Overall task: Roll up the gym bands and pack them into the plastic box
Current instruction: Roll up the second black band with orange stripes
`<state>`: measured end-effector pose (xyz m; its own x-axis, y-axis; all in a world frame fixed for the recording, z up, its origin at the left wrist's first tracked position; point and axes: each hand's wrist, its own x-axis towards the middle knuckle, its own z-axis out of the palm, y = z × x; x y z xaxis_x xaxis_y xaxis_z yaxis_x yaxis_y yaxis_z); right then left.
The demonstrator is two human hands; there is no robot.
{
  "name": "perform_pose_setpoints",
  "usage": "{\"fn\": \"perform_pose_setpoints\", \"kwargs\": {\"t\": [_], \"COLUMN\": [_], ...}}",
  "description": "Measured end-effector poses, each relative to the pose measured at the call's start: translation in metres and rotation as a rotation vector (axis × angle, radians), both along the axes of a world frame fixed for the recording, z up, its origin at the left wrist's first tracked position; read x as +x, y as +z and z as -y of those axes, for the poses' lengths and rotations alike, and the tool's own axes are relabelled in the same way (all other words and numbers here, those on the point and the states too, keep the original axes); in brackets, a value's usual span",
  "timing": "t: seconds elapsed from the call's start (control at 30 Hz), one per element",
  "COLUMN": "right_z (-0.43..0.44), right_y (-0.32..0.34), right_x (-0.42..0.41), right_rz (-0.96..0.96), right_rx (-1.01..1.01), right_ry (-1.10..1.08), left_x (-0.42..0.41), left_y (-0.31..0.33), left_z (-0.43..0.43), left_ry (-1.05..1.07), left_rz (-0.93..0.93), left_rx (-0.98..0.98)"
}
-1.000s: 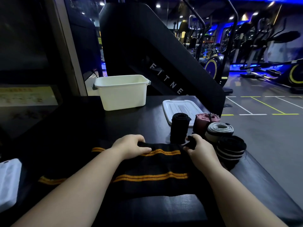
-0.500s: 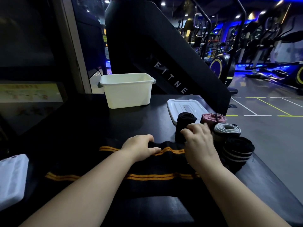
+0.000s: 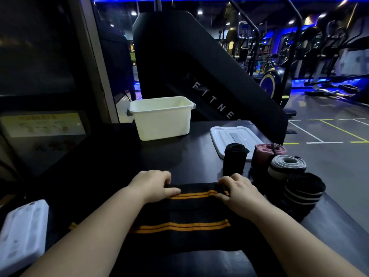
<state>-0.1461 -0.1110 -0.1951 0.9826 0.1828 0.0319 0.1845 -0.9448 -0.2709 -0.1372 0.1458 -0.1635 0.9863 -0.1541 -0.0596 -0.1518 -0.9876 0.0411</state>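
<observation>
Head view: white plastic box [image 3: 161,120] stands upright & open-topped on the black tabletop [image 3: 179,156]; its inside bottom is hidden from this angle.

Black band [image 3: 189,216] w/ two pairs of orange stripes lies flat on the tabletop, well to the near side of the box, toward the person. L hand [image 3: 153,184] & R hand [image 3: 237,190] both sit on the band edge that faces the box. Fingers curl over that edge and thumbs lie along the stripe pair nearer the box, so each hand pinches the fabric. That edge looks thickened under the fingers; can't tell how many turns. Hands are apart: L approx straight in front of the box, R to the box's right-front.

Lid [image 3: 233,136] lies flat to the right of the box, not touching it. Four rolled bands stand on end at the box's right-front:
- black roll [image 3: 234,160] at the lid's near edge
- pink roll [image 3: 267,152] just right of that
- grey-white roll [image 3: 285,166] further from the box
- striped roll [image 3: 303,192], black w/ pale stripes, furthest from the box, just beside the R hand

White tray-like piece [image 3: 22,234] lies left-front of the box, well apart. Behind & right of the box rises a black stair machine [image 3: 199,62] lettered "FITNE". Left of the box hangs a yellowish poster [image 3: 44,124], text unreadable.
</observation>
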Motion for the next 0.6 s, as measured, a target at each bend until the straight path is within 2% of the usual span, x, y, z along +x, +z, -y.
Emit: {"fn": "perform_pose_setpoints", "kwargs": {"t": [0.13,0.23,0.43,0.6], "right_z": [-0.009,-0.029,-0.076,-0.08], "right_y": [0.015,0.027,0.023,-0.01], "right_x": [0.006,0.01,0.009,0.012], "right_rz": [-0.068,-0.018,0.135,0.084], "right_rx": [-0.075,-0.108,0.021,-0.008], "right_ry": [-0.013,0.016,0.214,0.365], "left_x": [-0.009,-0.008,-0.001,-0.002], "left_y": [0.005,-0.004,-0.015,-0.017], "left_z": [-0.018,-0.015,-0.018,-0.021], "left_ry": [0.031,-0.028,-0.06,-0.081], "left_rz": [0.079,0.106,0.132,0.212], "left_rx": [0.008,-0.05,-0.108,-0.124]}}
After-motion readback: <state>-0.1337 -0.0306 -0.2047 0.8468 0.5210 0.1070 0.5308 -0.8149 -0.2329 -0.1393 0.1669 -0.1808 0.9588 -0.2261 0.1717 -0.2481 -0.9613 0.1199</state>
